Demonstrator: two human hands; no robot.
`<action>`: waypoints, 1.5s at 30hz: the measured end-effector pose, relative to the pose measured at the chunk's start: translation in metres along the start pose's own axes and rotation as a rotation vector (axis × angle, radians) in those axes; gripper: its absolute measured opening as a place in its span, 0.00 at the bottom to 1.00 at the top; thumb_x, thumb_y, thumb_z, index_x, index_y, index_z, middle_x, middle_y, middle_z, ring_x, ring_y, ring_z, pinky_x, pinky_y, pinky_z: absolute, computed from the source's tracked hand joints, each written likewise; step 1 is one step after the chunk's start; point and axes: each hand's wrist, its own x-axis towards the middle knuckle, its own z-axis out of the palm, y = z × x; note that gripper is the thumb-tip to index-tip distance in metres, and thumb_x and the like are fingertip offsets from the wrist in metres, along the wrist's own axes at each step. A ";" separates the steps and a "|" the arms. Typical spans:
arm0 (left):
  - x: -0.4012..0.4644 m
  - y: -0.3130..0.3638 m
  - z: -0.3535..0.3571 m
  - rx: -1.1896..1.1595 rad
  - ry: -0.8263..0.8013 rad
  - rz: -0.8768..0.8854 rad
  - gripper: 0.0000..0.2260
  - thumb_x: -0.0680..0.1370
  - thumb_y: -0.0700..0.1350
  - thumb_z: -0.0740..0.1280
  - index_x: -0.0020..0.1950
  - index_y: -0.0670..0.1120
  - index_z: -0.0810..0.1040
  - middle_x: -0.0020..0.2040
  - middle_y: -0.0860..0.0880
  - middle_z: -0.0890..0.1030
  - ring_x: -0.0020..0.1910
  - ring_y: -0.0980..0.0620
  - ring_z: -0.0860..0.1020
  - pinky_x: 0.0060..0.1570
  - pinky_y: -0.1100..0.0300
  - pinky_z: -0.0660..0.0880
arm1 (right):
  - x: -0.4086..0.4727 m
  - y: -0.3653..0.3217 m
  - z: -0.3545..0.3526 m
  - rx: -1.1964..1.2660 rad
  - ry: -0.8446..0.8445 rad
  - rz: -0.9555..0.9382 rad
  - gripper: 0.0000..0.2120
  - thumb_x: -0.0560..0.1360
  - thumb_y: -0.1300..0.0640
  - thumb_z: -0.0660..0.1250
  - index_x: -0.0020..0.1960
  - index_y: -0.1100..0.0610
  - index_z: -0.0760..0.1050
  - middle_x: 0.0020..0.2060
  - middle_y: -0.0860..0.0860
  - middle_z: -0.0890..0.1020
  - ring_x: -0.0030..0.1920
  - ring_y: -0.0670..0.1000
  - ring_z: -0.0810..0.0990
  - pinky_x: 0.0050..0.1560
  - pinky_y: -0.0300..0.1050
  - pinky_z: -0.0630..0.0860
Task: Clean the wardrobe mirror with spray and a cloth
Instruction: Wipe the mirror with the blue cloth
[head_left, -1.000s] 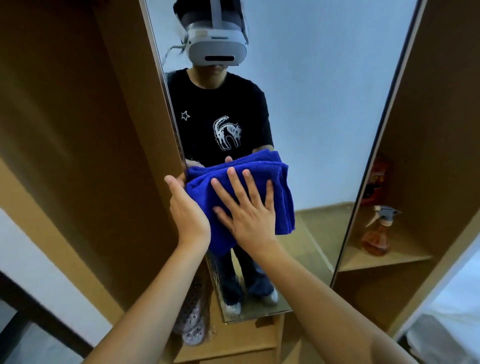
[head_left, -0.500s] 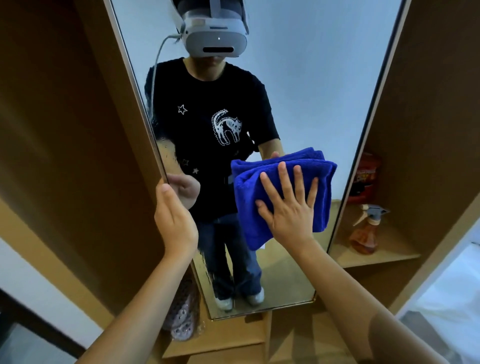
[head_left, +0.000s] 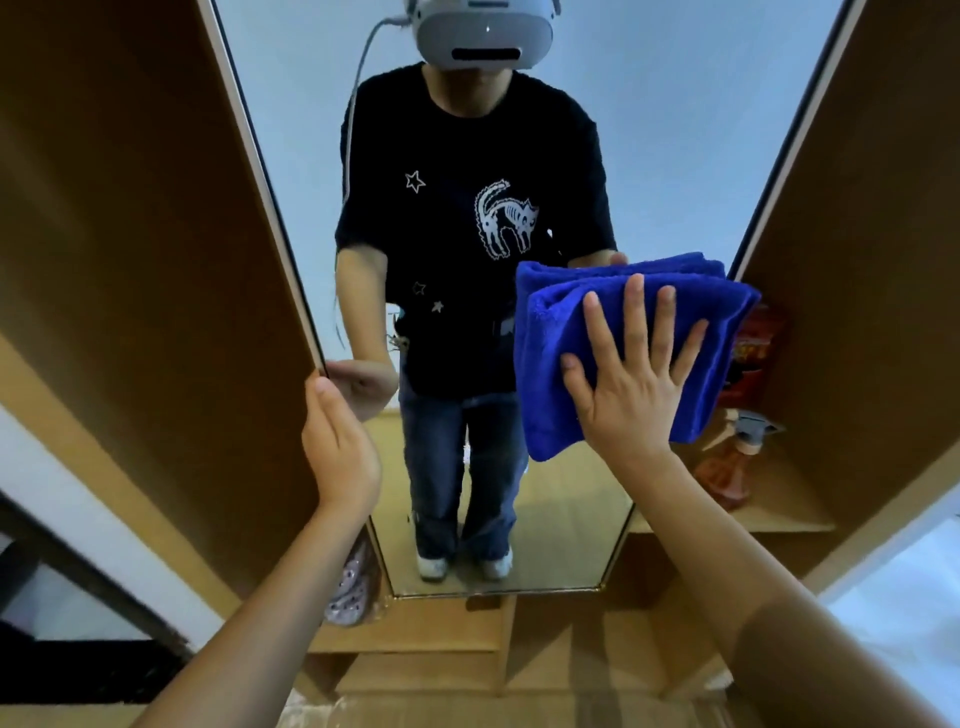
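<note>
I take the mirror (head_left: 649, 156) as my reference throughout. At its left edge, my left hand (head_left: 340, 447) grips the frame: the thumb lies on the near face, and the fingers wrap round the edge out of direct sight, showing only as a curled reflection in the glass. The left forearm rises from the lower left, wrist straight, the hand turned edge-on to the glass.

Toward the mirror's right side, my right hand (head_left: 631, 379) lies flat with fingers straight and spread wide, palm pressing the folded blue cloth (head_left: 566, 364) against the glass. The fingers point upward; none curl round the fabric. The cloth sits at mid-height on the mirror, its right end reaching the mirror's right frame. The right forearm climbs from the lower right corner, extended toward the glass.

Right of the mirror, in an open wardrobe compartment, the spray bottle (head_left: 737, 457) stands on a shelf (head_left: 779, 514), apart from both hands. A red container (head_left: 756, 343) stands behind it, its label unreadable.
</note>
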 end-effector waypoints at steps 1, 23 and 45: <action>-0.001 -0.002 0.000 0.007 0.003 0.008 0.15 0.85 0.48 0.47 0.60 0.45 0.71 0.49 0.59 0.75 0.48 0.75 0.73 0.47 0.79 0.66 | -0.005 0.002 0.002 0.008 0.001 0.011 0.28 0.82 0.38 0.45 0.78 0.41 0.39 0.76 0.50 0.50 0.77 0.49 0.34 0.74 0.59 0.35; -0.014 -0.092 0.004 0.136 0.078 0.439 0.13 0.85 0.45 0.49 0.54 0.39 0.69 0.41 0.52 0.74 0.42 0.64 0.75 0.42 0.73 0.69 | -0.081 -0.025 0.052 0.039 0.209 0.102 0.27 0.81 0.41 0.47 0.79 0.45 0.49 0.79 0.50 0.53 0.78 0.55 0.49 0.75 0.63 0.42; -0.004 -0.108 0.008 0.073 0.118 0.584 0.24 0.84 0.57 0.44 0.74 0.47 0.64 0.70 0.43 0.71 0.71 0.41 0.66 0.71 0.44 0.58 | -0.097 -0.033 0.070 0.076 0.395 0.019 0.28 0.80 0.41 0.47 0.79 0.45 0.51 0.79 0.45 0.54 0.79 0.49 0.45 0.75 0.63 0.37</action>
